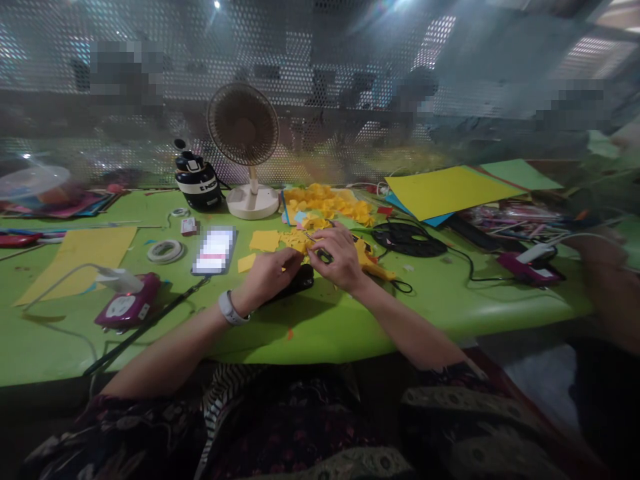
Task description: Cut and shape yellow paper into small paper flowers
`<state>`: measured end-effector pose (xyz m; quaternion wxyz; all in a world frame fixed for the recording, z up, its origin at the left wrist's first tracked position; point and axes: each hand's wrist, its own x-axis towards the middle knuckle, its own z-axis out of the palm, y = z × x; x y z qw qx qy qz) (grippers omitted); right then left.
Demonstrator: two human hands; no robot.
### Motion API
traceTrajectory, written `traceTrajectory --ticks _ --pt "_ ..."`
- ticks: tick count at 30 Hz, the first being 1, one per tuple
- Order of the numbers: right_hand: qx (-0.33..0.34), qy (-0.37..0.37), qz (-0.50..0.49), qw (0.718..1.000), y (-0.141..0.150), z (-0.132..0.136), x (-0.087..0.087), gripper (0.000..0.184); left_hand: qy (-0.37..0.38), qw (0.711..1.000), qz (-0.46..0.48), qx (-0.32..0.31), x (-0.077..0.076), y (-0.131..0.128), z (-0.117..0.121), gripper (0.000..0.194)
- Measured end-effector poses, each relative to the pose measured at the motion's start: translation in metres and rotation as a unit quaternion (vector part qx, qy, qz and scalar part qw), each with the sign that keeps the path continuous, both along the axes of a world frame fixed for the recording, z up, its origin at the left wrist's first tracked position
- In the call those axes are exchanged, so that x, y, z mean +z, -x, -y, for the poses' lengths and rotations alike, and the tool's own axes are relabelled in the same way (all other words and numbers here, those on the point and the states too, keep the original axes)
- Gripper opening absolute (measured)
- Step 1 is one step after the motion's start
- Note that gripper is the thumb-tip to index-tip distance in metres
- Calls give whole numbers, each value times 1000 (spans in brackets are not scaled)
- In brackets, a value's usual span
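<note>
My left hand (270,272), with a pale watch on its wrist, is closed in a pinch at a small piece of yellow paper (299,241). Facing it, my right hand (341,259) is closed around what appear to be scissors (325,255); a black handle loop shows under the fingers, and the blades are mostly hidden. A black object (300,280) lies beneath my left hand, its kind unclear. Cut yellow squares (265,240) lie just left of the hands. Behind them is a heap of yellow paper flowers (335,202). A yellow tool like a glue gun (375,264) rests beside my right hand.
A fan (253,200) and a black bottle (197,185) stand at the back. Leftward lie a lit phone (214,251), a tape roll (165,251) and a purple power socket (129,303). To the right are a black disc (409,238), coloured sheets (450,190) and another person's arm (610,287).
</note>
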<state>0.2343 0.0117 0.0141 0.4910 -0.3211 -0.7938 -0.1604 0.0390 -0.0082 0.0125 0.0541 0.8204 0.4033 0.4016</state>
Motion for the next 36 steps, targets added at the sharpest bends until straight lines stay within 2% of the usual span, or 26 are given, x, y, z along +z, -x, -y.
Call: traceTrajectory --ticks 9,15,19,29,36 --pt "9 -8 3 1000 -1 -1 0 7 -22 999 -37 6 1 2 1 16" --pt "9 -2 -1 1000 0 -1 0 4 -47 993 -103 19 -1 4 0 25" --pt "5 -6 -8 1000 1 0 0 5 -54 992 -114 19 -1 5 0 29" --pt "9 57 -12 998 -1 -1 -2 4 -67 993 -94 6 -1 5 -1 26" --pt "14 60 -17 998 -1 3 2 10 8 1000 -12 -4 1 5 -5 16"
